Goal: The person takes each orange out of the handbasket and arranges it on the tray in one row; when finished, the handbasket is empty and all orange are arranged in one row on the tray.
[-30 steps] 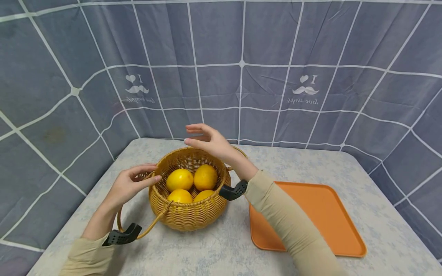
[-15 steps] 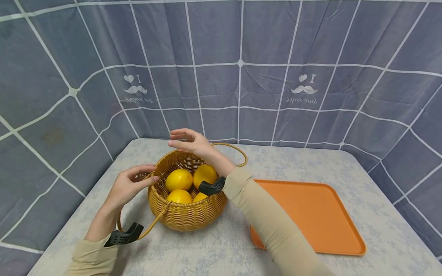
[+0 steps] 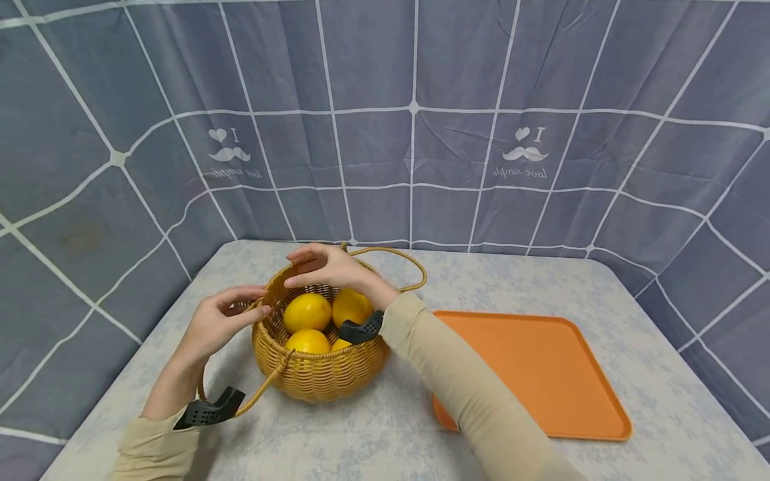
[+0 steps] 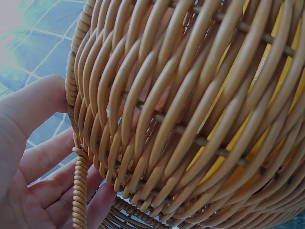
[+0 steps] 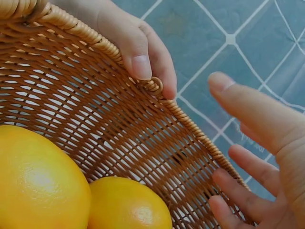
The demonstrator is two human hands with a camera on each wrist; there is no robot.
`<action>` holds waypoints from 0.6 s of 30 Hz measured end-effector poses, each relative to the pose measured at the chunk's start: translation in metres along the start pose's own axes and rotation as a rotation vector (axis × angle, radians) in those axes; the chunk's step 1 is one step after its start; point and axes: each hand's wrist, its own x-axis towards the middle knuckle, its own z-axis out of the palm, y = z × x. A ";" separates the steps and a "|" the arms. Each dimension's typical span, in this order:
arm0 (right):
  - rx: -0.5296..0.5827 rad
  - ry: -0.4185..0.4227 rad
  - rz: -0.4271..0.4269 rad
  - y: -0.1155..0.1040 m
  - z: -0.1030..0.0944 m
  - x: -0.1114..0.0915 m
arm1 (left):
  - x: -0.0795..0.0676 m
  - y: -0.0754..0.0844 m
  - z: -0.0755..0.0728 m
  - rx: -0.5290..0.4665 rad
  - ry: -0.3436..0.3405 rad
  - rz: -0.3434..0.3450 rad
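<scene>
A round wicker basket (image 3: 325, 377) stands on the table with several yellow-orange citrus fruits (image 3: 308, 312) inside. My left hand (image 3: 213, 321) grips its left rim, thumb over the edge; the left wrist view shows the fingers (image 4: 57, 191) beside the weave and a cord-wrapped handle (image 4: 79, 191). Over the back of the basket is my right hand (image 3: 331, 268), its fingers spread apart from the thumb and holding nothing. In the right wrist view, that hand's fingertips (image 5: 224, 179) overlap the rim, while two fruits (image 5: 131, 207) lie lower left. My right wrist hides part of the fruit.
An orange rectangular tray (image 3: 541, 374) lies to the right of the basket, partly under my right sleeve (image 3: 463, 381) in this view. One basket handle (image 3: 415, 264) leans out at the back right. A grey-blue checked curtain (image 3: 373, 147) encloses the table (image 3: 373, 441).
My right hand has moved left and then down toward the basket's back opening, uncovering the back handle. The left hand keeps its hold on the rim, and the view has shifted slightly.
</scene>
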 end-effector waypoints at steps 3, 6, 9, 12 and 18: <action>-0.024 -0.022 -0.007 0.001 0.000 0.000 | 0.001 0.000 0.000 0.002 0.000 0.006; -0.070 -0.045 0.002 0.003 0.001 0.001 | 0.001 -0.002 0.000 0.004 0.002 0.012; -0.137 -0.069 0.021 0.006 0.002 0.003 | 0.001 -0.002 0.000 0.006 0.004 0.015; -0.193 -0.102 0.029 0.009 0.002 0.005 | 0.001 -0.002 0.000 0.008 0.005 0.020; -0.262 -0.169 0.061 0.008 0.003 0.006 | 0.001 0.000 0.001 0.000 0.008 0.036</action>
